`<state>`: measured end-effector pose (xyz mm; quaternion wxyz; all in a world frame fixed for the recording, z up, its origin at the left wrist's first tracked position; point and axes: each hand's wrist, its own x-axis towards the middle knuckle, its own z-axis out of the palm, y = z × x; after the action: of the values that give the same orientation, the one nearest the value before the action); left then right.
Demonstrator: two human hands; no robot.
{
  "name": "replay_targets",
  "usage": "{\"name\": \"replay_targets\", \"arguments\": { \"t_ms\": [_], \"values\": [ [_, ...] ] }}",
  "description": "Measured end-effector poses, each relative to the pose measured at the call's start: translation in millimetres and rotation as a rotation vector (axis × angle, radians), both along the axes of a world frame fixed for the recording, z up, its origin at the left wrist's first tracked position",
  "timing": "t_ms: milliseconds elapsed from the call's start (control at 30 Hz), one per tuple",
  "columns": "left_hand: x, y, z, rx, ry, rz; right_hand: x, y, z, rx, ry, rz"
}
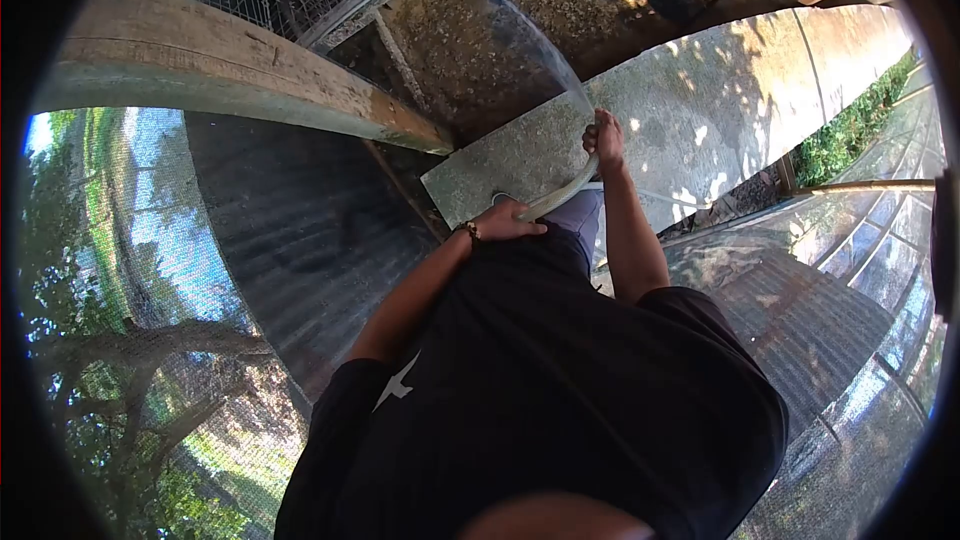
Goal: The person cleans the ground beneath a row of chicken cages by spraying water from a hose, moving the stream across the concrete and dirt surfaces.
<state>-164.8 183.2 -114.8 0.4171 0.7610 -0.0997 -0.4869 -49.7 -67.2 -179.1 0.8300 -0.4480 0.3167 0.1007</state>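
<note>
from afar i have my left hand [505, 221] closed around the pale hose [560, 200] by the concrete slab [690, 95]'s near edge, my right hand [605, 140] clenched on it above the slab; slack there could swing the water jet [546, 48], beyond, astray.

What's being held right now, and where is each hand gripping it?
A hose: the right hand grips it at the end where water sprays out; the left hand holds it farther back along its length.
</note>
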Motion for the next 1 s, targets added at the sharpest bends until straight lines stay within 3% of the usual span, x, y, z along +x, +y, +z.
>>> {"name": "replay_targets", "arguments": {
  "t_ms": [267,1000],
  "values": [
    [4.2,-2.8,17.0,-0.016,0.031,-0.007,-1.3,-1.4,2.5,0.001,0.004,0.015],
    [-5.4,1.0,-2.9,-0.025,0.022,0.03,-6.4,-1.2,3.0,0.036,0.019,0.044]
  ]
}}
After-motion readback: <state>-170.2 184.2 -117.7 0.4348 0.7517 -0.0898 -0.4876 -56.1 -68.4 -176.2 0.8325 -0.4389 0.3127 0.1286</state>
